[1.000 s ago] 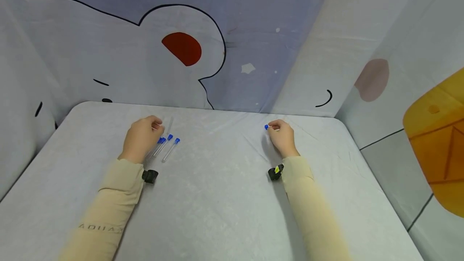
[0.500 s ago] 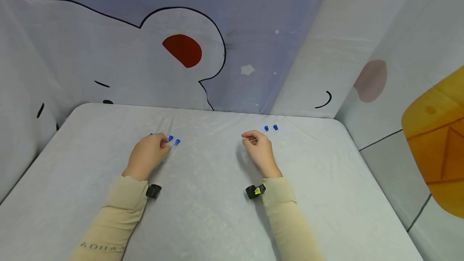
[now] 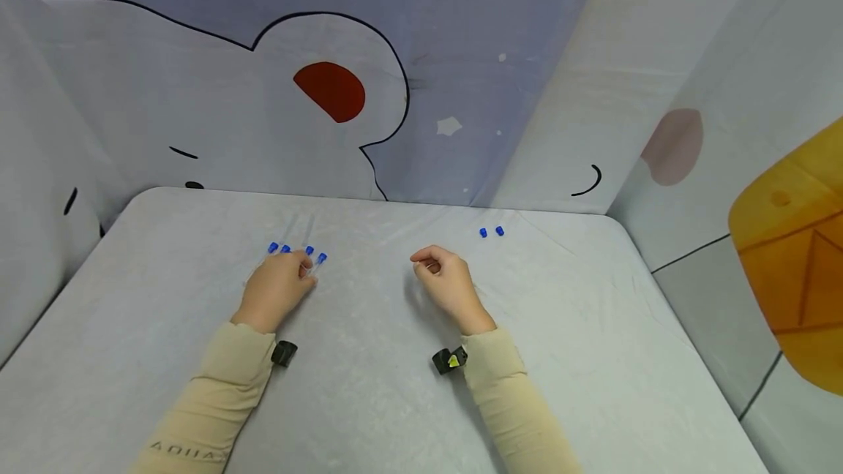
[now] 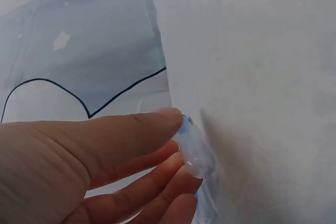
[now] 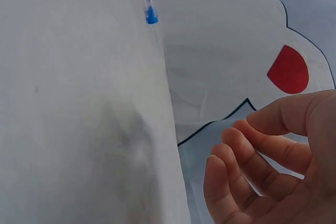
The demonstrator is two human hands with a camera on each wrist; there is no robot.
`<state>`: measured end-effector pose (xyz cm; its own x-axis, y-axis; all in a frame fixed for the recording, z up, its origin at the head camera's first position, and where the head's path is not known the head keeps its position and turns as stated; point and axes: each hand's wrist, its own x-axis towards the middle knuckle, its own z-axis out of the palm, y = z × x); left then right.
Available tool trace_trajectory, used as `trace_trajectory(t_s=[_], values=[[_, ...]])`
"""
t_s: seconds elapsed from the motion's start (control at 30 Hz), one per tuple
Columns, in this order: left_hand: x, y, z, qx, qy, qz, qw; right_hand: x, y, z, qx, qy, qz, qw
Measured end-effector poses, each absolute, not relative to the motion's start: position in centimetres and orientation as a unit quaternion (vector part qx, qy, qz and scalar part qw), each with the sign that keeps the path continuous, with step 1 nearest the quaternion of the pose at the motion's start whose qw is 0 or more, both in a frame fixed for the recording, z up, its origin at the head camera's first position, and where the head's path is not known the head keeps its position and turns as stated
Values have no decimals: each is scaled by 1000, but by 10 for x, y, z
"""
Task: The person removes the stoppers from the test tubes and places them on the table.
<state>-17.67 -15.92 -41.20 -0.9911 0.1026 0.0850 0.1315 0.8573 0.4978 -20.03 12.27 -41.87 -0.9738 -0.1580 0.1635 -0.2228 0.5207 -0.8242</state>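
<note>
My left hand [image 3: 278,285] is over a row of clear tubes with blue caps, thumb and fingertips spread apart close around the rightmost ones. One capped tube [image 3: 321,259] shows beside its fingers; the palm hides most of the others. In the left wrist view a clear tube [image 4: 195,153] lies right at the fingertips. From the right wrist view, the left fingers appear beside a tube's blue cap [image 5: 151,15]. My right hand [image 3: 449,288] hovers over the table's middle, fingers loosely curved with nothing between them.
Two clear tubes without visible caps, one a tube [image 3: 309,230], lie behind the capped row. Two loose blue caps, a left cap [image 3: 484,232] and a right cap [image 3: 500,231], sit toward the back right. Printed cloth [image 3: 461,79] hangs behind the white table [image 3: 369,386].
My right hand has left the cap at the back right and moved left and nearer; two loose caps now show there. The left hand has come nearer and right, onto the capped tubes.
</note>
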Motion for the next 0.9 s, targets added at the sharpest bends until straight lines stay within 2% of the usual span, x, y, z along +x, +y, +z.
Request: trace_trajectory(t_s=[0.4,0.9], values=[[-180,-158,-419,-78,-963,-258,12,-196,115,-423,134,-872,471,13],[-172,-146,-399,-165,-920,-349,-66,-193,112,-422,224,-870,438,-38]])
